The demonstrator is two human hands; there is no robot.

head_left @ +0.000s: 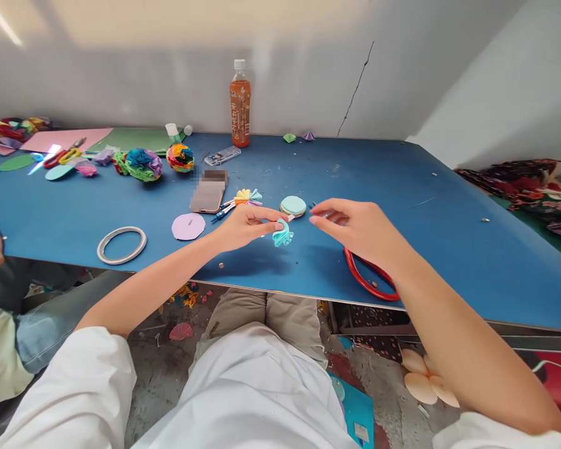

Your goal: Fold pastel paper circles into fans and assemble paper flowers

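Well, teal pleats (283,236): likely light, crushable — I'd pinch the gathered end.
Left hand (243,227): pinching them.
Right hand (362,221): fingertips parted.

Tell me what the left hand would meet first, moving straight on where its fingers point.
Probably the right hand, whose fingers face the left hand across a small gap; depth is unclear, so it might pass beside them.

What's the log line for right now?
left hand: pinching teal pleated piece | right hand: open | between hands: round pale-blue-topped stack
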